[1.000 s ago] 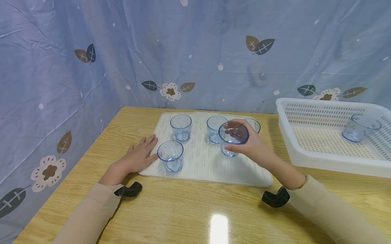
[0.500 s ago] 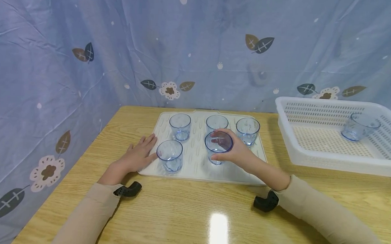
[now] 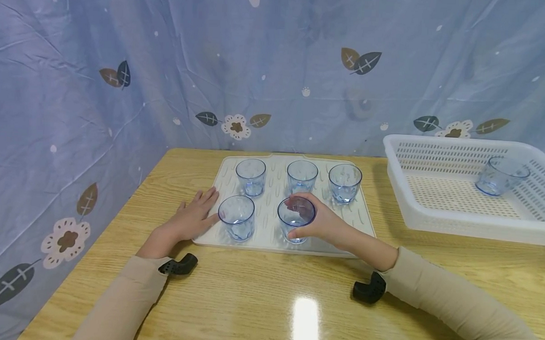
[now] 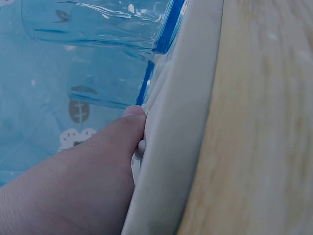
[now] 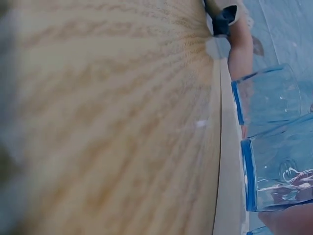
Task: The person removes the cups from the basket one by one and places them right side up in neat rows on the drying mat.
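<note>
My right hand (image 3: pixel 326 223) holds a clear blue tumbler (image 3: pixel 294 217) upright at the front middle of a white tray (image 3: pixel 268 225), thumb on the near side and fingers around the far side. In the right wrist view this tumbler (image 5: pixel 281 171) has its base at the tray surface; contact is hard to confirm. My left hand (image 3: pixel 190 220) lies with outstretched fingers on the tray's left edge, and its thumb (image 4: pixel 124 129) touches the tray (image 4: pixel 178 127) in the left wrist view. Beside that thumb stands another tumbler (image 3: pixel 237 216). Three more, including a back-left tumbler (image 3: pixel 251 178), form the rear row.
At the right stands a white perforated basket (image 3: pixel 478 222) with one tumbler (image 3: pixel 499 178) inside, tilted. A blue patterned curtain (image 3: pixel 303 66) hangs behind and to the left of the wooden table (image 3: pixel 232 293).
My right hand has carried its tumbler left and toward me, down to the front middle of the tray. The back-right tumbler is now uncovered. The left hand has stayed in place.
</note>
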Motion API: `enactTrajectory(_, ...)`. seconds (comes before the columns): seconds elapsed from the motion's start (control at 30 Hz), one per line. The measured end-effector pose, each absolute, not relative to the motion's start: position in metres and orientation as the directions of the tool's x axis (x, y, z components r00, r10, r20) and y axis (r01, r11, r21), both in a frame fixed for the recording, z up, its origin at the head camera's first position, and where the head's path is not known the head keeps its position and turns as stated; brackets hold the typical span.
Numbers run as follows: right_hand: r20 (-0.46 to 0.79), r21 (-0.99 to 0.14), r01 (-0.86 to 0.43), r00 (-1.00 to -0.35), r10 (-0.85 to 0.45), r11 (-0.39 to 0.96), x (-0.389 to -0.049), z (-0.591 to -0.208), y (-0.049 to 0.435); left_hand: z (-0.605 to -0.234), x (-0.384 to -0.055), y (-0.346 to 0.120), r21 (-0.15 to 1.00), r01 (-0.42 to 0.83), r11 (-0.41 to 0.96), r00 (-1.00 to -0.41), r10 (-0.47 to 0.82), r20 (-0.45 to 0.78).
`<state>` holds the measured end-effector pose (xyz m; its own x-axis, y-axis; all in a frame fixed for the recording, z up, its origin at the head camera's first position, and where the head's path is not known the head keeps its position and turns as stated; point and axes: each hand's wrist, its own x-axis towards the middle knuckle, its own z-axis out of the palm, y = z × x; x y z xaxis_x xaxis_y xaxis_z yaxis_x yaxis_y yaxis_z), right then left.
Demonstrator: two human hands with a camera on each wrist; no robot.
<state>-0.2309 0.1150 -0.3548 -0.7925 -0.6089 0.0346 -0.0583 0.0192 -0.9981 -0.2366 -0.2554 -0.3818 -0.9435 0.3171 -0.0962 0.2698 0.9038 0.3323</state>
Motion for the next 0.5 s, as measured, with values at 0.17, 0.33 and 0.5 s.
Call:
enactTrajectory(0.17,0.025,-0.998,-0.053,-0.781,-0.624,0.027,-0.2326,-0.3560,0.1153,-0.3815,-0.2371,-0.2556,0.333,0.269,0.904,-0.944,0.316,-0.094)
enactTrajectory(0.33,0.029,-0.995,-0.083,-0.765,-0.643,0.054,-0.2341,-0.3576,0.1170,-0.3816,-0.2365,-0.2558,0.331,0.269,0.905,-0.944,0.315,-0.094)
enactTrajectory(0.5,0.008,-0.989,-0.101,-0.766,-0.642,0.107,-0.2331,-0.3549,0.1185,-0.3808,-0.2366,-0.2558,0.334,0.268,0.904,-0.944,0.316,-0.097)
